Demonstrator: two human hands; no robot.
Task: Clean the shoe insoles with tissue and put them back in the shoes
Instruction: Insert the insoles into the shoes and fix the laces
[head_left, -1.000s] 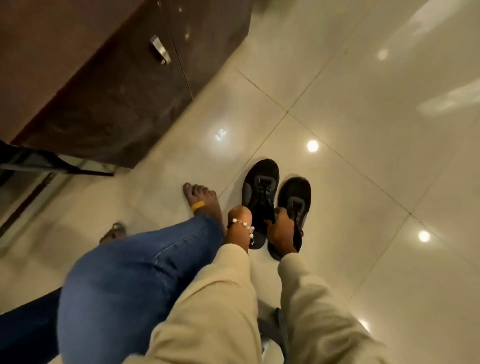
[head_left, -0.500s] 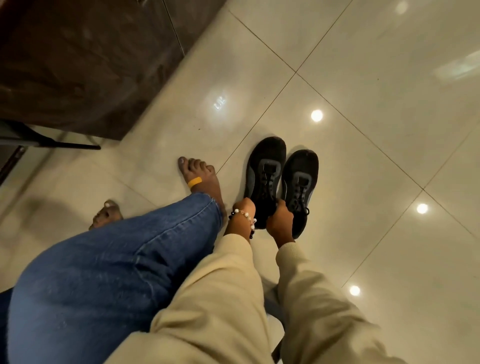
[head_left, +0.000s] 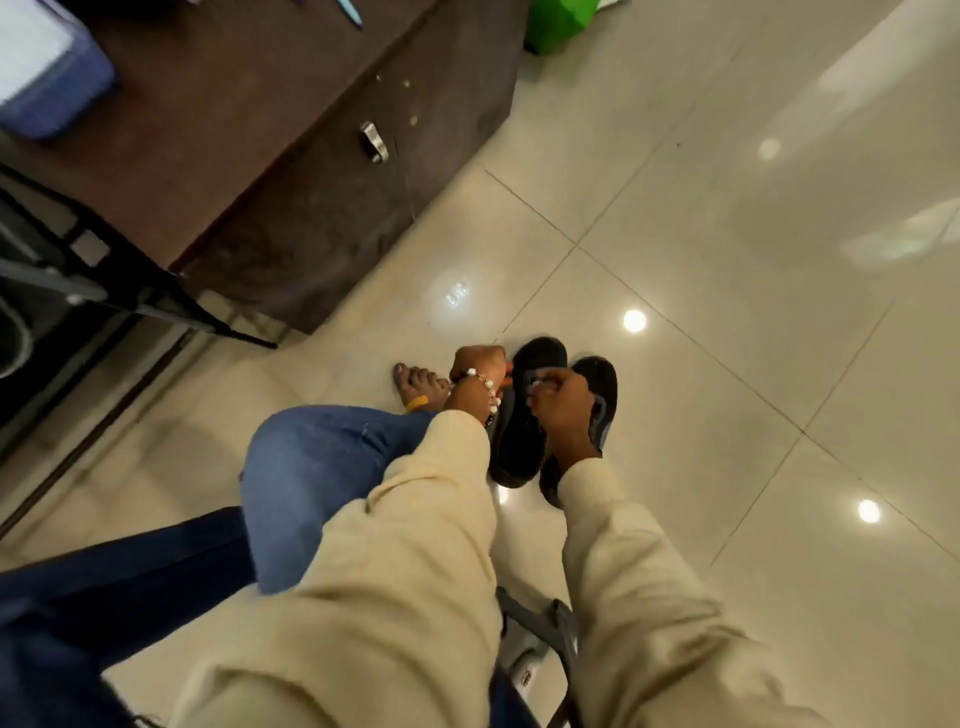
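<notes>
Two black lace-up shoes lie side by side on the glossy cream tiled floor, just beside a bare foot. The left shoe sits under the left hand, whose curled fingers are at its tongue end. The right hand pinches something at the right shoe, probably a lace. Motion blur hides the grips; cream sleeves cover the heels.
</notes>
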